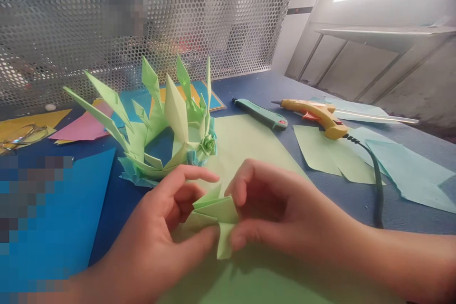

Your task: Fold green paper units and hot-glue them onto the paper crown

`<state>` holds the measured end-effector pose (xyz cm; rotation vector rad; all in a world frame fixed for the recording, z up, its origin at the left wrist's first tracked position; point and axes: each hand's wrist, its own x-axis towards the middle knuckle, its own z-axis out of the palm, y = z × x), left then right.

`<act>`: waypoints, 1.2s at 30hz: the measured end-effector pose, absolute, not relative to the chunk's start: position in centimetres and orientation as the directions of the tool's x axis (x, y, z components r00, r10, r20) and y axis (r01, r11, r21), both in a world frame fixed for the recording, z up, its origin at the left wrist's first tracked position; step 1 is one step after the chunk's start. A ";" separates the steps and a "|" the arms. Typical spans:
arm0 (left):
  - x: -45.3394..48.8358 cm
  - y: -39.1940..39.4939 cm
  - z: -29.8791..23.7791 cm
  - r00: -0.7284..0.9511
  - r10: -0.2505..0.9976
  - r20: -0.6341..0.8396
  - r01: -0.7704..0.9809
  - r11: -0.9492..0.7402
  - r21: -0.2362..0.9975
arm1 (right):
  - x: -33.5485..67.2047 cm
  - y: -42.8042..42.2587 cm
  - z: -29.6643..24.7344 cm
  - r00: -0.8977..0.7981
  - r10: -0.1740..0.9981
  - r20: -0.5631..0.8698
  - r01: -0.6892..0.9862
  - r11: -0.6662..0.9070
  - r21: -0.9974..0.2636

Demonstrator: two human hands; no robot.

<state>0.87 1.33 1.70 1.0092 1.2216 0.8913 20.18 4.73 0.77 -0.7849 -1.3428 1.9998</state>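
Between my two hands is a small piece of folded light green paper (216, 213), with several creased flaps standing up and one pointing down. My left hand (167, 223) grips it from the left, thumb in front and some fingers hidden behind. On the other side, my right hand (270, 209) pinches its right edge between thumb and curled fingers. Just beyond them stands a green paper crown (176, 114) with tall pointed spikes, a green paper rose and blue-green crumpled paper around its base. A large light green sheet (245, 142) lies under the hands.
A teal utility knife (261, 114) and a yellow hot glue gun (317, 113) with a black cord lie at the right, near pale green and light blue paper pieces (406, 161). Coloured sheets and glasses (26, 135) lie left. A perforated metal panel (221, 14) stands behind.
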 end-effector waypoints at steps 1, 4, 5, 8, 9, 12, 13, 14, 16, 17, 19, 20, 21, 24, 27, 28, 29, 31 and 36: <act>0.9 1.3 1.7 0.138 0.943 -0.303 0.006 0.306 0.952 | 20.1 4.7 0.7 -0.647 0.748 -0.146 -0.170 -0.328 -0.929; 1.0 1.2 1.7 0.131 0.948 -0.289 0.057 0.284 0.957 | 20.1 4.7 0.7 -0.629 0.757 -0.178 -0.162 -0.352 -0.922; 1.1 1.2 1.7 0.126 0.953 -0.275 0.068 0.269 0.961 | 20.1 4.7 0.8 -0.611 0.768 -0.192 -0.151 -0.351 -0.924; 1.5 0.8 1.6 0.126 0.974 -0.189 0.079 0.180 0.981 | 20.3 4.6 1.0 -0.556 0.807 -0.199 -0.115 -0.312 -0.943; 1.6 0.6 1.6 0.127 0.979 -0.162 0.084 0.152 0.985 | 20.3 4.6 1.1 -0.541 0.820 -0.189 -0.098 -0.285 -0.954; 1.6 0.5 1.7 0.134 0.976 -0.170 0.118 0.154 0.981 | 20.4 4.7 1.2 -0.494 0.861 -0.121 -0.019 -0.150 -0.988; 1.5 0.5 1.8 0.141 0.972 -0.190 0.127 0.173 0.977 | 20.4 4.7 1.2 -0.475 0.875 -0.095 0.009 -0.103 -0.995; 1.4 0.6 1.8 0.147 0.967 -0.209 0.136 0.190 0.972 | 20.4 4.7 1.2 -0.460 0.885 -0.071 0.029 -0.065 -0.997; 1.2 0.8 1.7 0.147 0.960 -0.237 0.144 0.216 0.966 | 20.4 4.6 1.2 -0.447 0.893 -0.047 0.046 -0.030 -0.999; 1.2 0.9 1.7 0.143 0.958 -0.249 0.150 0.227 0.962 | 20.4 4.6 1.3 -0.449 0.893 -0.037 0.048 -0.017 -0.999; 1.2 1.0 1.5 0.127 0.958 -0.258 0.178 0.234 0.956 | 20.4 4.5 1.3 -0.450 0.893 -0.018 0.058 0.009 -0.998; 1.2 1.0 1.4 0.122 0.960 -0.253 0.187 0.228 0.955 | 20.4 4.4 1.4 -0.444 0.896 -0.010 0.066 0.021 -0.998; 1.3 0.9 1.4 0.120 0.962 -0.244 0.187 0.219 0.958 | 20.3 4.4 1.4 -0.441 0.897 -0.002 0.068 0.032 -0.997; 1.3 0.9 1.5 0.126 0.963 -0.240 0.099 0.228 0.969 | 20.3 4.5 1.2 -0.482 0.876 -0.011 0.037 0.008 -0.999; 1.2 1.1 1.7 0.106 0.961 -0.255 0.021 0.254 0.967 | 20.3 4.6 0.9 -0.563 0.826 -0.039 0.062 -0.005 -0.998; 1.1 1.1 1.7 0.088 0.964 -0.251 0.013 0.251 0.968 | 20.3 4.5 0.8 -0.577 0.815 -0.043 0.096 0.015 -0.995; 1.1 1.2 1.7 0.074 0.966 -0.248 0.006 0.248 0.969 | 20.4 4.5 0.8 -0.595 0.803 -0.046 0.138 0.046 -0.989; 1.0 1.2 1.6 0.074 0.967 -0.245 -0.011 0.246 0.969 | 20.5 4.4 0.8 -0.621 0.783 -0.027 0.225 0.146 -0.963; 1.0 1.2 1.3 0.103 0.967 -0.232 0.017 0.231 0.973 | 20.5 3.7 0.9 -0.611 0.770 0.183 0.293 0.435 -0.851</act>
